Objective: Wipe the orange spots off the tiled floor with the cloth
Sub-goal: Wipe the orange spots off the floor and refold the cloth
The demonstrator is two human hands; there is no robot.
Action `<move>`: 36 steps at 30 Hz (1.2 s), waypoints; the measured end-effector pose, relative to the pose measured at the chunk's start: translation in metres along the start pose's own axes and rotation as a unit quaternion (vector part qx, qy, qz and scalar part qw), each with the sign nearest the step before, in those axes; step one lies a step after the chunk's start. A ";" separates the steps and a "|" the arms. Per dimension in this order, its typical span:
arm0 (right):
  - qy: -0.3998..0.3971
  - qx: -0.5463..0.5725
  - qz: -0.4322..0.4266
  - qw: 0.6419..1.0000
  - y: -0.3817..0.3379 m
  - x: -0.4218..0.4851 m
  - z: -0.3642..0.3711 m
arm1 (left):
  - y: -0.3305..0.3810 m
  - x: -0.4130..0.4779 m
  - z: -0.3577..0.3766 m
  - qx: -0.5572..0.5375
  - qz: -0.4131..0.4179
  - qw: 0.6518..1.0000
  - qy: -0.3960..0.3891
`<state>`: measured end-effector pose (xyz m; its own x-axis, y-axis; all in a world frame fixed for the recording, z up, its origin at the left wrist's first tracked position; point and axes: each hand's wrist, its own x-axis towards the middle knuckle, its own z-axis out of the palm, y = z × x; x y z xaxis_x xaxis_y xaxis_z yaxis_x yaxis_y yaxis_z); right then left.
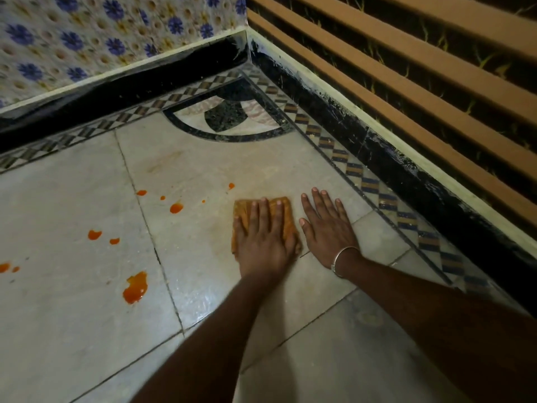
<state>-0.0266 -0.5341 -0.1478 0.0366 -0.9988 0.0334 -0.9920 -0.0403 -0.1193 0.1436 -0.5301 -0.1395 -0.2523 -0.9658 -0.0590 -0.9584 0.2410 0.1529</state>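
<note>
My left hand (263, 239) lies flat on a folded orange-brown cloth (283, 219), pressing it onto the pale tiled floor (203, 167). My right hand (327, 225) rests open and flat on the bare tile just right of the cloth; a metal bangle sits on its wrist. Several orange spots lie to the left of the cloth: a big puddle (135, 287), a drop (176, 207), a small one (231, 185) just above the cloth, and a pair (94, 234) farther left.
This is a room corner. A black skirting (406, 167) runs along the right wall under brown slats, and another under the flowered wall tiles (87, 39) at the back. A chequered border and a dark curved inlay (226, 117) mark the floor near the corner.
</note>
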 end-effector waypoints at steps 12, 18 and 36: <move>-0.004 0.001 0.007 1.000 -0.003 -0.002 -0.002 | 0.038 -0.064 0.005 -0.067 -0.149 0.986 0.018; -0.011 0.001 0.010 1.000 0.000 -0.001 -0.003 | 0.017 -0.067 -0.018 -0.046 -0.117 0.990 -0.059; -0.065 0.078 -0.173 0.980 -0.111 -0.005 -0.024 | -0.108 -0.113 -0.134 -0.693 -0.327 0.642 0.038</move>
<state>0.0805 -0.5243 -0.1108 0.3918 -0.9197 -0.0261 -0.8875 -0.3703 -0.2742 0.2931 -0.4599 -0.0170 0.2011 -0.8323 -0.5166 0.1962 -0.4825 0.8537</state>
